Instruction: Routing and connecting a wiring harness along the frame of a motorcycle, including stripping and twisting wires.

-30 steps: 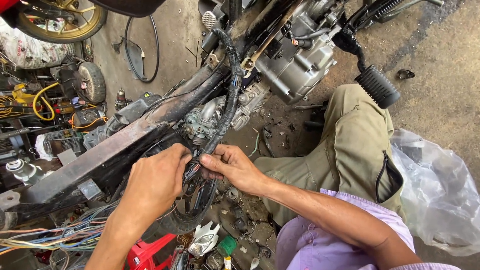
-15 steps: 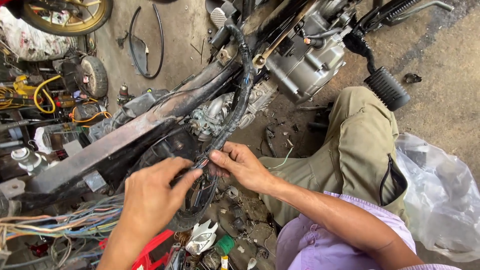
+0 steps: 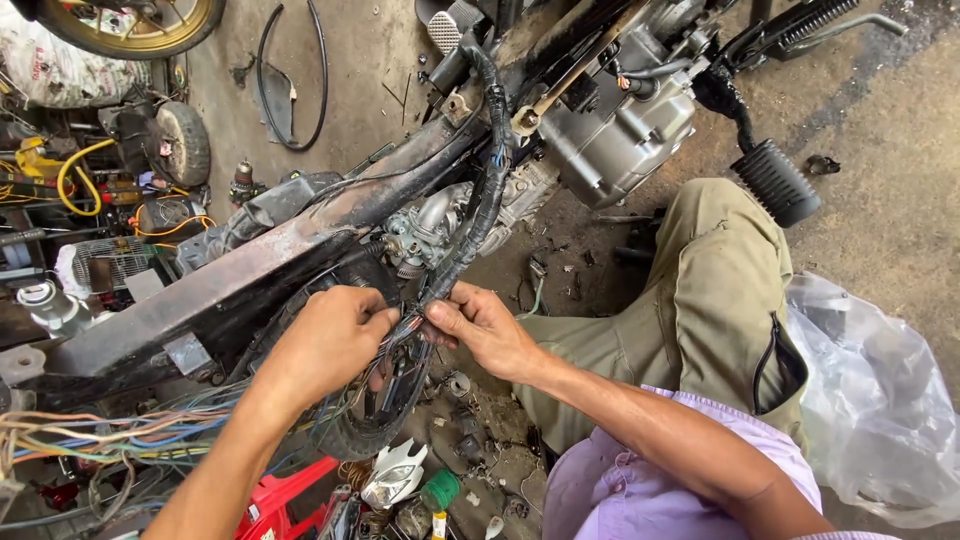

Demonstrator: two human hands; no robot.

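Left hand (image 3: 325,345) and right hand (image 3: 485,330) both pinched the loose wires (image 3: 405,330) between them. The wires emerged from the harness (image 3: 485,190) running up along the frame (image 3: 250,270).

Background: clear plastic bag (image 3: 880,400) right, red plastic stool (image 3: 285,500) bottom left, gold-rimmed wheel (image 3: 140,25) top left, yellow hose (image 3: 75,165) beside clutter.

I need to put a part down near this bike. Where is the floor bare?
Bare concrete lies at the right, between the footpeg and the plastic bag, and at the top beside the cable loop. Below both hands, near the red stool, scrap and wires crowd the ground.
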